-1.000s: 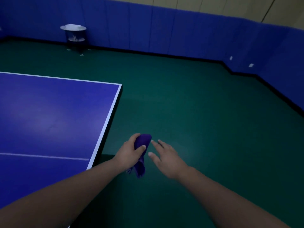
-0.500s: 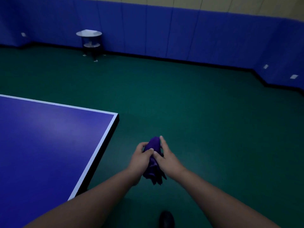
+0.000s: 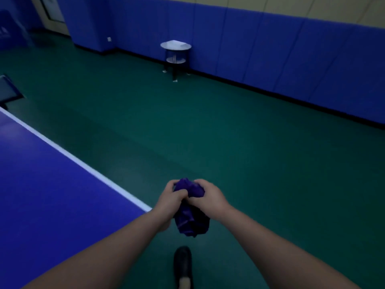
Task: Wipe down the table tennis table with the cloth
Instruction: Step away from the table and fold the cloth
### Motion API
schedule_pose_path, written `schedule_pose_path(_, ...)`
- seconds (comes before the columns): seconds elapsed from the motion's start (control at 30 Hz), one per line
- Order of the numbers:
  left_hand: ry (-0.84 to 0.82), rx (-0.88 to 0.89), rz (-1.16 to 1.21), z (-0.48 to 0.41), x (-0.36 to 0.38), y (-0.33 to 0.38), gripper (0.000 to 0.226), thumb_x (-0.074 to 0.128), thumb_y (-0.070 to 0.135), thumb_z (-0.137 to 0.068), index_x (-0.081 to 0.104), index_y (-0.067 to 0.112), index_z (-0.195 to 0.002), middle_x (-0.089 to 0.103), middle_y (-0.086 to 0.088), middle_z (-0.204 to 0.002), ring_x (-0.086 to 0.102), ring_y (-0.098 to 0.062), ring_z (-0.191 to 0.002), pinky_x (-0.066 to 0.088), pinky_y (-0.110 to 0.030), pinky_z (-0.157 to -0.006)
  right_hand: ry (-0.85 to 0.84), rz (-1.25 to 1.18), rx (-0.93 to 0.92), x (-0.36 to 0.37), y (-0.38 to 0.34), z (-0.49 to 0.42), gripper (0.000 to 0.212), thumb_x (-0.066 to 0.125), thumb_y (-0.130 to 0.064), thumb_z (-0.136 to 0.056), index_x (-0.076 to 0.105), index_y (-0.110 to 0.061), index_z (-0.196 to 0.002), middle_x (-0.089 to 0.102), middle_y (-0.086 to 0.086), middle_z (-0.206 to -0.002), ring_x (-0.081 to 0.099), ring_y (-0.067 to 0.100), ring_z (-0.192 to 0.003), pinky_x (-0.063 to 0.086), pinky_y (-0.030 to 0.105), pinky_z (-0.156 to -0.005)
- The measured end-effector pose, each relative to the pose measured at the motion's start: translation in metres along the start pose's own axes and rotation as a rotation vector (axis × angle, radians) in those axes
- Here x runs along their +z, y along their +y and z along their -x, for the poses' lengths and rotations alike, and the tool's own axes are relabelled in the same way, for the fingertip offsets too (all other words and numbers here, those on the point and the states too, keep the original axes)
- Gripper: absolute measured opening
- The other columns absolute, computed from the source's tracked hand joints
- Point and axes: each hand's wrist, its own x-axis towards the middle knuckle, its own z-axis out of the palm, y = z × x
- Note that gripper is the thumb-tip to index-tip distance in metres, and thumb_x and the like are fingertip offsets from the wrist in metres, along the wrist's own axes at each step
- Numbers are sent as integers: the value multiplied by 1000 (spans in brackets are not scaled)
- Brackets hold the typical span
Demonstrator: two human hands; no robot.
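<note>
A crumpled purple cloth point(image 3: 190, 221) hangs in front of me, over the green floor just right of the table's corner. My left hand point(image 3: 169, 198) grips its upper part from the left, and my right hand point(image 3: 208, 197) grips it from the right, the fingers of both curled into the fabric. The blue table tennis table point(image 3: 45, 184) with its white edge line fills the lower left; neither hand touches it.
My black shoe point(image 3: 183, 263) stands on the green floor point(image 3: 250, 153) below the cloth. A small round white stand point(image 3: 175, 53) sits by the blue padded wall point(image 3: 270, 49) far ahead. A blue barrier point(image 3: 8, 88) shows at the left edge.
A second ago only my left hand held the cloth and my right hand was open beside it. Both hands now grip it. The view has swung right, so the table sits further left.
</note>
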Motion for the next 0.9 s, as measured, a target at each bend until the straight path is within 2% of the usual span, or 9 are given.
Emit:
schedule_pose_path(0.1, -73, -41, -11, -106, -2, 45, 72, 68, 26, -57, 50, 50, -122, 69, 8, -110, 69, -20, -87, 55, -33, -58, -14, 88, 34, -38, -8, -115, 40, 86, -40, -72, 64, -15, -95, 68, 8, -99, 66, 25, -92, 54, 37, -82)
schedule_pose_path(0.2, -150, -83, -42, -196, -2, 101, 65, 82, 31, -50, 57, 30, -111, 71, 1, -107, 69, -22, -95, 59, -40, -62, -49, 48, 64, -79, -22, -213, 38, 87, -31, -72, 61, -19, -96, 69, 2, -96, 67, 20, -90, 56, 38, -84)
schedule_pose_path(0.3, -101, -57, -115, -280, 7, 161, 69, 88, 30, -51, 56, 17, -110, 74, -5, -99, 72, -21, -86, 57, -33, -62, 5, 17, 57, -125, -36, -306, 43, 91, -25, -66, 59, -26, -96, 68, -7, -93, 65, 9, -83, 52, 23, -73)
schedule_pose_path(0.4, -100, 2, -148, -359, 22, 215, 66, 91, 28, -54, 60, 6, -108, 73, -7, -89, 70, -18, -72, 52, -28, -58, 54, -52, 62, -166, -41, -393, 44, 92, -23, -62, 63, -27, -94, 71, -9, -89, 68, 8, -80, 53, 21, -71)
schedule_pose_path(0.5, -161, 18, -107, -443, 41, 263, 58, 90, 25, -61, 67, 4, -110, 73, -14, -92, 66, -23, -74, 47, -28, -58, 67, -158, 57, -200, -37, -487, 34, 88, -21, -65, 61, -21, -85, 71, -8, -75, 67, 8, -67, 52, 20, -61)
schedule_pose_path(0.6, -136, 2, -25, -542, 65, 302, 44, 86, 15, -73, 69, 3, -112, 74, -20, -101, 65, -31, -83, 43, -38, -66, 27, -273, 49, -236, -28, -597, 32, 83, -14, -74, 56, -18, -91, 70, -3, -80, 65, 10, -69, 56, 29, -68)
schedule_pose_path(0.7, -19, 2, 89, -632, 86, 346, 34, 74, 14, -89, 66, 4, -121, 75, -16, -107, 71, -31, -98, 53, -42, -86, -109, -362, 69, -275, -27, -702, 44, 82, -3, -73, 56, -19, -104, 72, 5, -97, 70, 18, -81, 59, 36, -74)
schedule_pose_path(0.8, 43, -19, 174, -712, 101, 398, 31, 62, 28, -100, 60, 13, -127, 75, -10, -112, 71, -29, -106, 54, -50, -98, -237, -580, 149, -310, -37, -801, 58, 84, 3, -74, 54, -26, -114, 76, 13, -102, 75, 30, -89, 62, 41, -71)
schedule_pose_path(0.9, 76, -45, 120, -775, 104, 450, 32, 57, 43, -100, 58, 22, -125, 75, -5, -114, 72, -28, -104, 54, -57, -94, -182, -600, 102, -333, -57, -889, 50, 78, -9, -86, 54, -26, -127, 77, 7, -102, 76, 27, -90, 62, 45, -81)
